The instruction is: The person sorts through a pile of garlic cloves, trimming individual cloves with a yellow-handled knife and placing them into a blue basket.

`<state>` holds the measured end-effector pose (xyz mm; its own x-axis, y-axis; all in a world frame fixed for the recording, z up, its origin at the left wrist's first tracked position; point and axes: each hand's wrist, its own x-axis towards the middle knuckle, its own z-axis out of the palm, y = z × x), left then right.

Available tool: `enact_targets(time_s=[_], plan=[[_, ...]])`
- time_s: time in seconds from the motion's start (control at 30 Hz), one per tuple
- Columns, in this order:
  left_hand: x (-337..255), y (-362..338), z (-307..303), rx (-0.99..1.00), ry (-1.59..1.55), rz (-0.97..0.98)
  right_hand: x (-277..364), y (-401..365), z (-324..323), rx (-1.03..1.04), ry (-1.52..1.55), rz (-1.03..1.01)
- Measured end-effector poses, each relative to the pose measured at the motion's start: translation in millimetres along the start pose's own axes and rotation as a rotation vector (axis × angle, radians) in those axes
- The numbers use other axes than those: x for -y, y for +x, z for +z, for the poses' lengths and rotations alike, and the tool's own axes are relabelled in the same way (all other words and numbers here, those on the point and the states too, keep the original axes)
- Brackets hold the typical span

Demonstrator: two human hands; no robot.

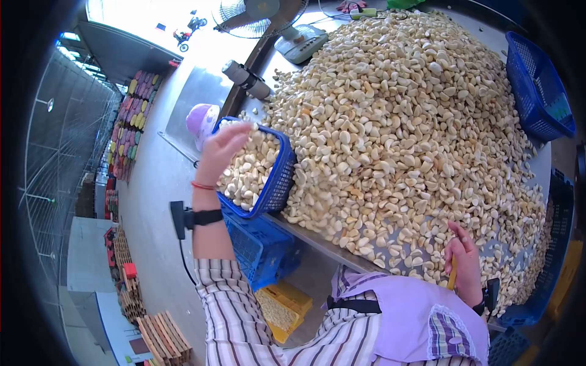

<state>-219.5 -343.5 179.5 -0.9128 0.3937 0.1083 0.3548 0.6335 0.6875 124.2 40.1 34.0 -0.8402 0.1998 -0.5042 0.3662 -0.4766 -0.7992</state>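
Observation:
My left hand [226,149] is over the blue basket [282,177] of pale peeled cloves [247,177], its fingers stretched out and slightly blurred. A red band circles that wrist. Near the front edge of the big clove pile [390,122], my right hand [462,259] has its fingers partly curled around a thin yellow tool [452,273]. The tool's far end is hard to make out.
A fan [299,43], a grey cylinder [247,79] and a purple-and-white item [201,122] stand beyond the basket. Another blue basket [537,91] sits at the far right. Blue crates [256,244] and a yellow crate [284,308] are below the table's edge.

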Motion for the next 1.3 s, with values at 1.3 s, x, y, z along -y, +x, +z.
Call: enact_targets(time_s=[1.3], plan=[[89.4,-7.7,33.5,-0.355,0.279,-0.225,1.2,3.6,9.4,-0.036,-0.028,0.078]])
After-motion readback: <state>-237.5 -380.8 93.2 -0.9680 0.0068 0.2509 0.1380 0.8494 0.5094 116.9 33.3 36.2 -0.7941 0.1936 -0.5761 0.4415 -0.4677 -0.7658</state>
